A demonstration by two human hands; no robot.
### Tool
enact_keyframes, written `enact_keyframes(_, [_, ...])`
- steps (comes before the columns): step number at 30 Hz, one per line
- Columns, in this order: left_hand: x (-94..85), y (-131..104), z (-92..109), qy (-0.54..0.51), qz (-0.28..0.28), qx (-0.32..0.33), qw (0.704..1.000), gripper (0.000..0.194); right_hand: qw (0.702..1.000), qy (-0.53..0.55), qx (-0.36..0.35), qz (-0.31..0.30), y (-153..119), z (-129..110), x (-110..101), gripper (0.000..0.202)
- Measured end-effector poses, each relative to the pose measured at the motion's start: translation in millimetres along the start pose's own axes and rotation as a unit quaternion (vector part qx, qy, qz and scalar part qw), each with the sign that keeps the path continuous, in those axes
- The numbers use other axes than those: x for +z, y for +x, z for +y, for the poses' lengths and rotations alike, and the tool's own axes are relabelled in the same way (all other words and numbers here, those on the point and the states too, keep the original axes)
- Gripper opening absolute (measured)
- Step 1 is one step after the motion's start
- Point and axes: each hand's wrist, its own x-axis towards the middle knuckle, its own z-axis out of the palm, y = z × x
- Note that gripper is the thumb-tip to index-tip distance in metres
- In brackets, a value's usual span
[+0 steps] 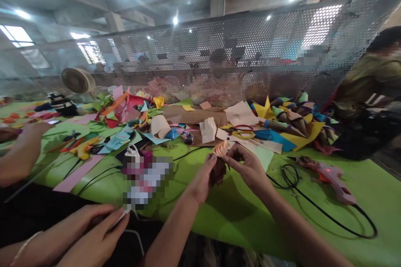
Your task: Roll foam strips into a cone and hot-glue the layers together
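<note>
Pinched between both my hands above the green table [238, 221] is a small pleated peach paper piece [221, 149], its layers fanned like petals. My left hand [206, 175] grips it from below, thumb up, with the other fingers partly hidden. The thumb and forefinger of my right hand [247, 166] close on its right side. A thin dark tip shows just under the piece; I cannot tell what it belongs to. To the right lies a pink glue gun [328, 177] with a lit red light and a black cable.
Yellow-handled scissors [242, 133], paper scraps and a cream paper piece [208, 130] lie beyond my hands. Wrapped paper cones [291, 114] are heaped at the right. A yellow glue gun [86, 147] lies left. Co-worker's hands [103, 227] are close on the left. A perforated metal screen [188, 62] stands behind.
</note>
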Motion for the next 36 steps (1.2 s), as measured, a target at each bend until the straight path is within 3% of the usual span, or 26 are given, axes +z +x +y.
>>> enact_keyframes(13, [-2.2, 3.0, 1.2, -0.029, -0.022, 0.001, 0.999, 0.045, 1.0, -0.012, 0.012, 0.0, -1.2, 0.4, -2.9, 0.035])
enact_keyframes(29, [5.9, -2.6, 9.6, -0.043, 0.035, -0.027, 0.998, 0.032, 1.0, -0.024, -0.019, 0.001, -3.7, 3.9, -2.9, 0.025])
enact_keyframes(36, [2.6, -3.8, 8.8, -0.022, 0.01, -0.028, 0.999, 0.035, 0.999, -0.035, -0.015, 0.005, -0.4, 4.9, -3.0, 0.024])
